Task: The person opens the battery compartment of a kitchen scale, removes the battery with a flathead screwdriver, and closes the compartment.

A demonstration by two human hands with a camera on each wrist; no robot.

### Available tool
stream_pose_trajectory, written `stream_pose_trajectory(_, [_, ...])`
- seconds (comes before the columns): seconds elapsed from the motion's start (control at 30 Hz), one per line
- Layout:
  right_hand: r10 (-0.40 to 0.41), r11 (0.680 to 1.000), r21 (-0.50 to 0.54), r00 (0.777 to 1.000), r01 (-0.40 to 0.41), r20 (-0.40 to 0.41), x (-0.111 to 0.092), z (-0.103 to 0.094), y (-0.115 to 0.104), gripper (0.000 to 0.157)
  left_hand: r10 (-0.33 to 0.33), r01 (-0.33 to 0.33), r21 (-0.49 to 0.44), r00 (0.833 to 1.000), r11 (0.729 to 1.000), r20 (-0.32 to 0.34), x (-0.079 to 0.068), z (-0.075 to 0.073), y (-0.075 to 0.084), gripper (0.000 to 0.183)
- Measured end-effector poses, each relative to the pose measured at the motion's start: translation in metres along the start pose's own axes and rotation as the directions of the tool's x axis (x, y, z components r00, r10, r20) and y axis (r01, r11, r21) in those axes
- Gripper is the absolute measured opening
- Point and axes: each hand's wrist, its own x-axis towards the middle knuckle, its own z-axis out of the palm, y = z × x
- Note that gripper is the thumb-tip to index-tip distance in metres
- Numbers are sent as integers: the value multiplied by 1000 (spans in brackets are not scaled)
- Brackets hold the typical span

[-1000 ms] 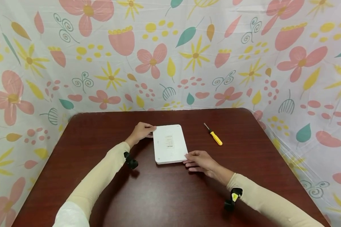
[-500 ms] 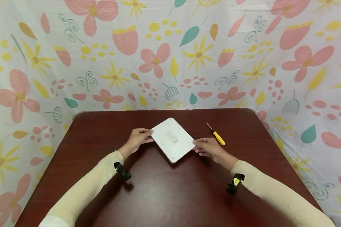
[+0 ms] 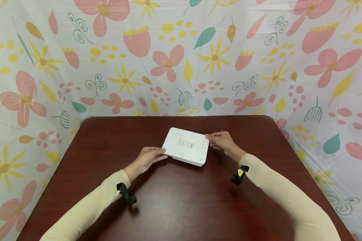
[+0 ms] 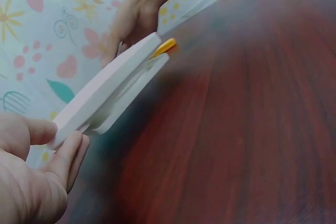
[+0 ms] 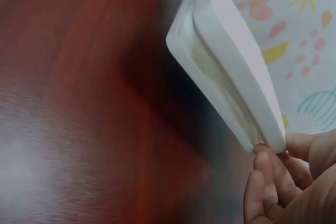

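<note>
A flat white device (image 3: 196,150) with rounded corners and a pale label is held between both hands above the table, label side up. My left hand (image 3: 144,159) pinches its left corner, thumb on top and fingers beneath. My right hand (image 3: 224,142) pinches the far right corner. In the wrist views the device (image 5: 236,51) shows two layers with a narrow gap along its edge. Behind it in the left wrist view is the yellow handle of the screwdriver (image 4: 167,47). The right hand hides most of that screwdriver in the head view.
The dark reddish wooden table (image 3: 181,201) spreads under both arms. A flower-printed curtain (image 3: 169,67) hangs along its back and sides. Each wrist carries a black camera mount, such as the left camera mount (image 3: 127,194).
Both hands have turned the white device. The left hand moved nearer the person, and the right hand moved farther away, now covering most of the screwdriver from the head view.
</note>
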Motion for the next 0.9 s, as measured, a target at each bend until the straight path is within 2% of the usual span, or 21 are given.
stream_pose_trajectory(0.2, [9, 998, -63, 999, -11, -31, 17, 1, -3, 43, -21, 21, 12, 1000, 1000, 22, -6, 5, -8, 19])
stream_pose_trajectory(0.33, [11, 997, -72, 999, -13, -33, 24, 2, 0, 45, -27, 27, 11, 999, 1000, 24, -5, 7, -12, 23])
stream_pose_trajectory(0.7, [1, 995, -100, 1000, -3, -28, 35, 8, 8, 43, -39, 39, 20, 999, 999, 24, -6, 8, -22, 20])
stream_pose_trajectory(0.9, [-7, 993, -115, 999, 2, -45, 35, 10, 8, 43, -30, 29, 17, 999, 999, 33, -5, 7, -23, 20])
